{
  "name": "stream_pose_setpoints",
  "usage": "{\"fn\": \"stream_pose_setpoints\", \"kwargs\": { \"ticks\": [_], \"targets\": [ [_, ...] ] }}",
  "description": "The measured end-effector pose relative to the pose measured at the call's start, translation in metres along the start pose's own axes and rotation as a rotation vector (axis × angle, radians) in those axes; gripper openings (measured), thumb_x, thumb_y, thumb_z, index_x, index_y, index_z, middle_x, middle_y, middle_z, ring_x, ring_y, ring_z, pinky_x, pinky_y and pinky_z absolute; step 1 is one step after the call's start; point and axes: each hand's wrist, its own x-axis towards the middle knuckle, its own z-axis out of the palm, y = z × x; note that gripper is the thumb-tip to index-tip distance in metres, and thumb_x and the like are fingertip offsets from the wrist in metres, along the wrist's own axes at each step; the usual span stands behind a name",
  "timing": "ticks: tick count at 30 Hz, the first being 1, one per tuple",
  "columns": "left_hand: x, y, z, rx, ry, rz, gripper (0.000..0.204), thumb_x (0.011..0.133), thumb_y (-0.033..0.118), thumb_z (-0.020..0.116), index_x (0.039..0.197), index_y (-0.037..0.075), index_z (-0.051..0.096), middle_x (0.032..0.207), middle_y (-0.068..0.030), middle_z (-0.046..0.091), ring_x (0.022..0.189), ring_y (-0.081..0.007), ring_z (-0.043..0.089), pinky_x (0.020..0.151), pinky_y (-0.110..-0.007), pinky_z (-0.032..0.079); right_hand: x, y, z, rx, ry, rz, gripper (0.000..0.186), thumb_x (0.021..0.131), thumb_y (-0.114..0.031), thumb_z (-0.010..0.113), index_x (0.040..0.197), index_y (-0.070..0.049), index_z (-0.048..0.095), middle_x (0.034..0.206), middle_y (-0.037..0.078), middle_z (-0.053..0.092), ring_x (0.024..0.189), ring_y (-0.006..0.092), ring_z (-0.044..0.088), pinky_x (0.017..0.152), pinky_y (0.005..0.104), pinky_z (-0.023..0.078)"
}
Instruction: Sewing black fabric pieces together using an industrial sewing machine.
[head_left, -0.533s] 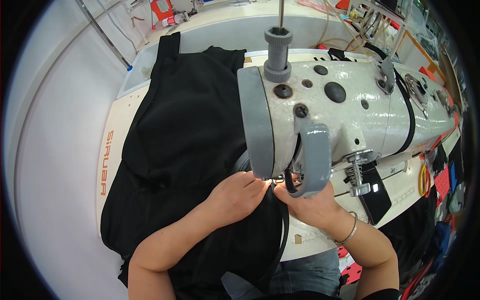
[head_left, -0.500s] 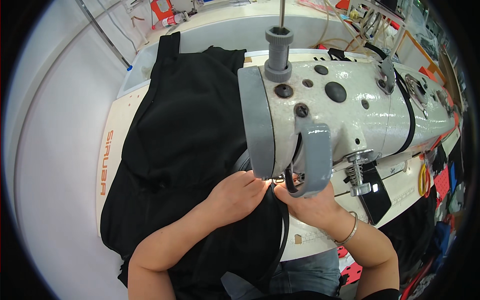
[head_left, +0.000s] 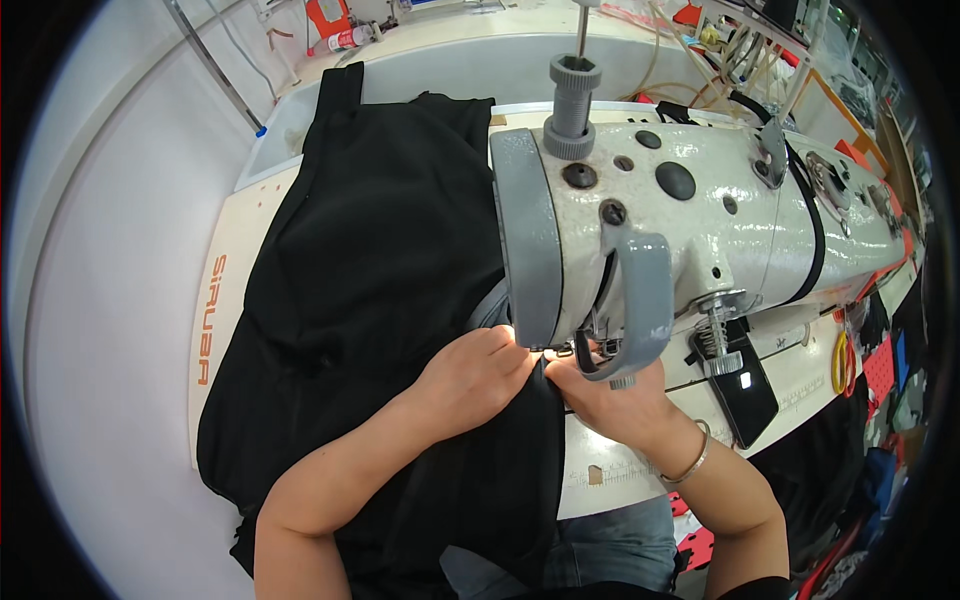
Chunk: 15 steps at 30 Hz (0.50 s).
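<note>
A black garment lies spread over the bed of a white and grey sewing machine and hangs over the near table edge. My left hand has its fingers curled together on the garment just left of the machine's presser foot. Thumb and fingers of my right hand pinch the garment's edge at the right side of the foot. The grey guard loop hides part of those fingers, and the machine head covers the needle. A small light brightens both sets of fingertips.
Right of my hand, a black phone lies on the table, with yellow and red-handled scissors beyond it. A thread stand with tubes rises at the back right. A white wall borders the left side.
The narrow black strip that hung apart by the garment's right edge now lies against it. My hands stay at the presser foot, and the whole view has shifted slightly.
</note>
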Motion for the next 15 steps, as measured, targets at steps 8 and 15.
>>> {"fn": "stream_pose_setpoints", "kwargs": {
  "ticks": [8, 15],
  "targets": [
    [0.0008, 0.0008, 0.0003, -0.208, -0.035, -0.296, 0.009, 0.08, 0.012, 0.065, 0.088, 0.007, 0.064, 0.085, -0.0048, 0.054, 0.083, -0.0206, 0.056, 0.068, -0.032, 0.051, -0.0017, 0.0008, -0.0014, 0.003, -0.048, 0.015, 0.013, 0.077, -0.019, 0.07, 0.089, -0.023, 0.066, 0.071, -0.006, 0.062, 0.064, 0.0154, 0.062, 0.058, 0.0318, 0.048],
    [0.0022, -0.0011, 0.0034, -0.159, -0.009, -0.293, 0.008, 0.08, 0.012, 0.065, 0.084, 0.007, 0.06, 0.086, -0.0057, 0.054, 0.083, -0.022, 0.057, 0.067, -0.033, 0.051, -0.0024, 0.0013, -0.0006, 0.003, -0.114, 0.02, 0.012, 0.078, -0.018, 0.069, 0.089, -0.024, 0.067, 0.069, -0.005, 0.062, 0.062, 0.016, 0.062, 0.056, 0.0326, 0.047]
  ]
}}
